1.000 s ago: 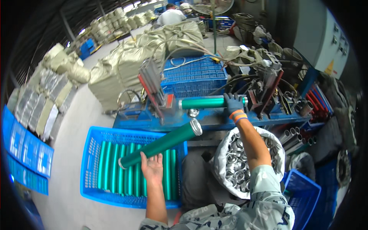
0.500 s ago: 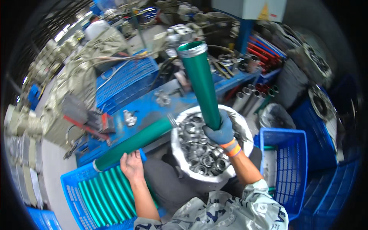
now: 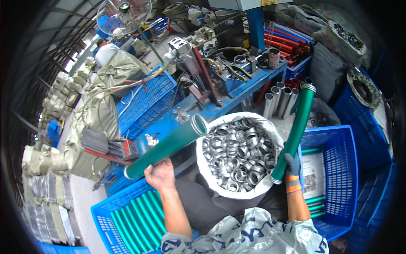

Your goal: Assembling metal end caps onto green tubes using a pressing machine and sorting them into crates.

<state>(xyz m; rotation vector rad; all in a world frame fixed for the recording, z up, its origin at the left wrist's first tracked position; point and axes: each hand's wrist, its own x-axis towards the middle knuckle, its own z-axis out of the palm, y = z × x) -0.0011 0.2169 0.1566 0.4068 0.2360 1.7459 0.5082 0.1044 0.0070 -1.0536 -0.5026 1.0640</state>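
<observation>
— What takes up the most room?

— The blue workbench (image 3: pixel 237 95) across the top, crowded with a clamp machine and hoses; its front edge runs down toward the left. Below it on the right stands a blue crate (image 3: pixel 338 178), its near-left rim just beside the white sack (image 3: pixel 207 169). At lower left a second blue crate (image 3: pixel 114 216) holds green tubes lying side by side.

— And the sack?

— It sits in the middle, between the two crates, mouth rolled open and full of metal rings (image 3: pixel 237 154). Its rim nearly touches the bench edge above.

— Where are the tubes in hand?

— The left green tube (image 3: pixel 169 146) lies slanted, its ringed end over the sack's upper-left rim, its other end out over the left crate's far edge. The right green tube (image 3: pixel 294 131) stands nearly upright, tilted, its lower end above the sack's right rim and its capped top near the silver pipes (image 3: pixel 277 99) leaning against the bench.

— The hands?

— The left hand (image 3: pixel 160 175), bare, is curled around the lower part of the slanted tube. The right hand (image 3: pixel 292 167), gloved, is wrapped round the upright tube near its bottom end.

— Any free space?

— A little between the two tubes, above the rings; the concrete floor shows at far left beside stacked sacks (image 3: pixel 50 161).
</observation>
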